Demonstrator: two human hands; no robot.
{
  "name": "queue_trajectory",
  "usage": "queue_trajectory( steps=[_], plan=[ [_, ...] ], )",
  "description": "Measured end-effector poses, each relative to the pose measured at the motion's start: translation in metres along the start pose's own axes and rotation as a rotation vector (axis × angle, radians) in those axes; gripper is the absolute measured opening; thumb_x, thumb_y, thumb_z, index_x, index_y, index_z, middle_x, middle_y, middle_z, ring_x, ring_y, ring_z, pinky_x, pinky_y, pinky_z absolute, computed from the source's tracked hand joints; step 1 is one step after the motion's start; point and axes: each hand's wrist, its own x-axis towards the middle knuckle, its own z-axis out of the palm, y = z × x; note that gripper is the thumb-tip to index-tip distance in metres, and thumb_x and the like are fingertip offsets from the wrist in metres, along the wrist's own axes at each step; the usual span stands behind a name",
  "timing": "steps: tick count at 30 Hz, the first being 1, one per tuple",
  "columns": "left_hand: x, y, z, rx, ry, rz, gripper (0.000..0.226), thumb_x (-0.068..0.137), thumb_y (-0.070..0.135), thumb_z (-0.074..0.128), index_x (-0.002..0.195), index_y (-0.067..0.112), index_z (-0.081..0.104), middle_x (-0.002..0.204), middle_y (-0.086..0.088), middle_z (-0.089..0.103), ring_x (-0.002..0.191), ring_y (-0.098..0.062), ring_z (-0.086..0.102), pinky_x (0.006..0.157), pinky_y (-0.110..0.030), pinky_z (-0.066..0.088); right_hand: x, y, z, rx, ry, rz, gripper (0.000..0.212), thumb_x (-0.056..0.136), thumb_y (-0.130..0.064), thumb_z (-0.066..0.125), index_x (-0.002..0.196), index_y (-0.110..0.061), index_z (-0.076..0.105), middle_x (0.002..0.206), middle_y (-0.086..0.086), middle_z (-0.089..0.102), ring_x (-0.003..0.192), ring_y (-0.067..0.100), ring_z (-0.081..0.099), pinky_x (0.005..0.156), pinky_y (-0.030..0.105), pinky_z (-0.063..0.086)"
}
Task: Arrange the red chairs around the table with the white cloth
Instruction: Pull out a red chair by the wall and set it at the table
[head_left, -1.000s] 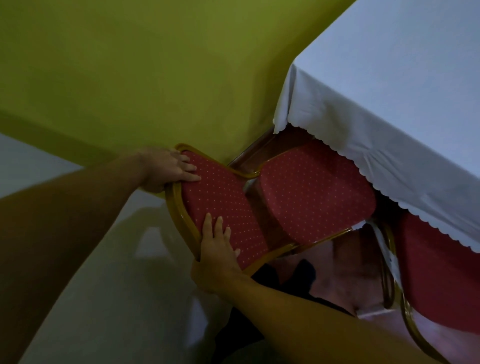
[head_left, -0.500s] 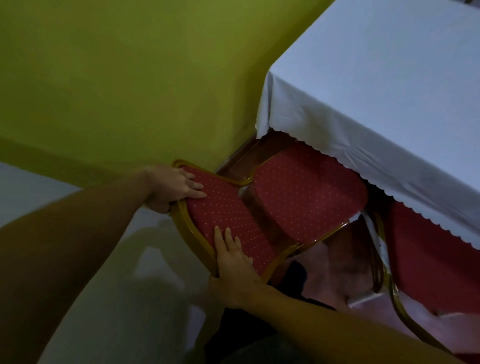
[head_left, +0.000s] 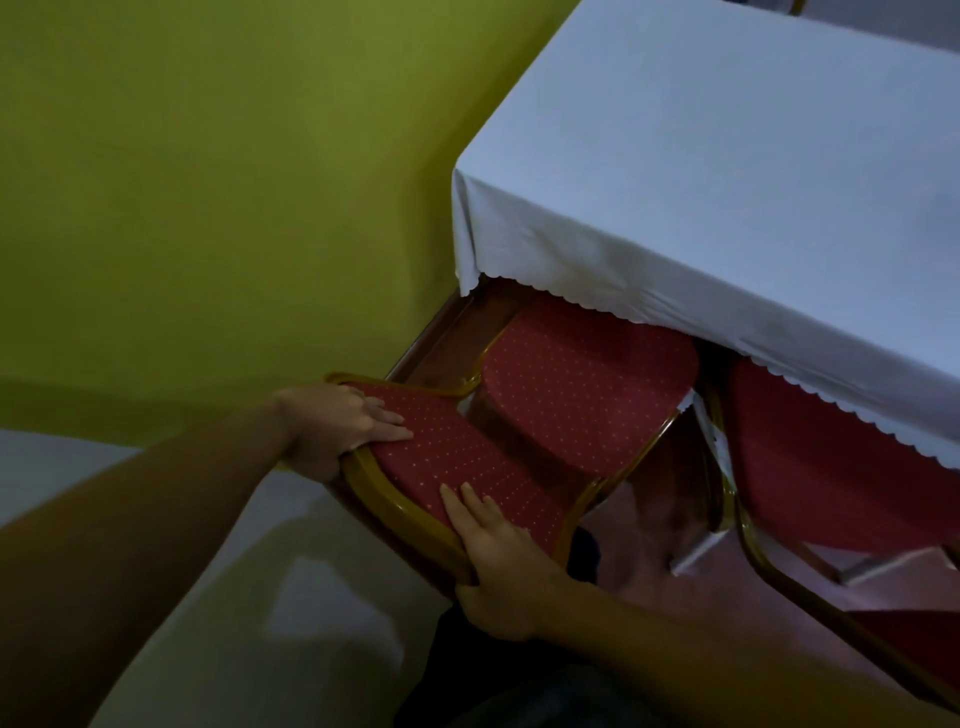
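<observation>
A red dotted chair (head_left: 582, 395) with a gold frame stands at the corner of the table with the white cloth (head_left: 727, 171), its seat partly under the scalloped cloth hem. My left hand (head_left: 337, 426) grips the top left of the chair's backrest (head_left: 452, 457). My right hand (head_left: 498, 561) grips the backrest's lower right edge, fingers on the red padding. A second red chair (head_left: 831, 467) sits to the right, tucked under the cloth.
A yellow-green wall (head_left: 234, 182) runs close along the left of the table and chair. Pale glossy floor (head_left: 234, 597) lies at lower left, reddish floor under the chairs. My dark clothing shows at the bottom centre.
The chair's seat has slid further under the cloth hem while both hands keep their hold on the backrest. The view has shifted, with the table now further right and higher.
</observation>
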Motion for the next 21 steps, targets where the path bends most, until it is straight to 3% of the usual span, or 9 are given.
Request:
queue_trajectory(
  steps=[6, 11, 18, 21],
  plan=[
    [0.007, -0.004, -0.011, -0.036, -0.068, 0.031, 0.096, 0.084, 0.061, 0.063, 0.158, 0.036, 0.006, 0.165, 0.002, 0.015, 0.148, -0.022, 0.022, 0.118, -0.039, 0.023, -0.001, 0.002, -0.004, -0.024, 0.003, -0.01, 0.102, 0.094, -0.026, 0.063, 0.157, -0.031, -0.017, 0.168, 0.002, -0.012, 0.154, 0.032, -0.005, 0.12, 0.065, 0.01],
    [0.015, -0.011, -0.01, 0.067, -0.092, 0.076, 0.091, 0.09, 0.054, 0.056, 0.158, 0.036, -0.002, 0.166, 0.001, 0.013, 0.147, -0.023, 0.024, 0.116, -0.039, 0.028, 0.0, 0.007, -0.007, -0.041, 0.01, -0.038, 0.103, 0.093, -0.03, 0.063, 0.157, -0.03, -0.018, 0.169, 0.005, -0.01, 0.154, 0.033, -0.001, 0.12, 0.063, 0.014],
    [0.021, -0.026, -0.011, 0.11, -0.036, 0.251, 0.09, 0.09, 0.058, 0.053, 0.159, 0.025, 0.005, 0.164, -0.01, 0.017, 0.147, -0.027, 0.025, 0.117, -0.04, 0.025, 0.008, 0.002, -0.029, -0.062, -0.084, -0.035, 0.113, 0.088, -0.064, 0.061, 0.155, -0.032, -0.024, 0.168, 0.0, -0.017, 0.155, 0.03, -0.001, 0.123, 0.048, 0.01],
    [0.029, -0.034, -0.017, 0.143, -0.058, 0.344, 0.099, 0.086, 0.057, 0.061, 0.159, 0.023, 0.004, 0.164, -0.013, 0.018, 0.146, -0.03, 0.029, 0.115, -0.042, 0.029, 0.017, -0.008, -0.033, -0.052, -0.076, -0.028, 0.114, 0.088, -0.061, 0.063, 0.155, -0.03, -0.023, 0.168, 0.001, -0.017, 0.154, 0.033, 0.002, 0.123, 0.046, 0.013]
  ],
)
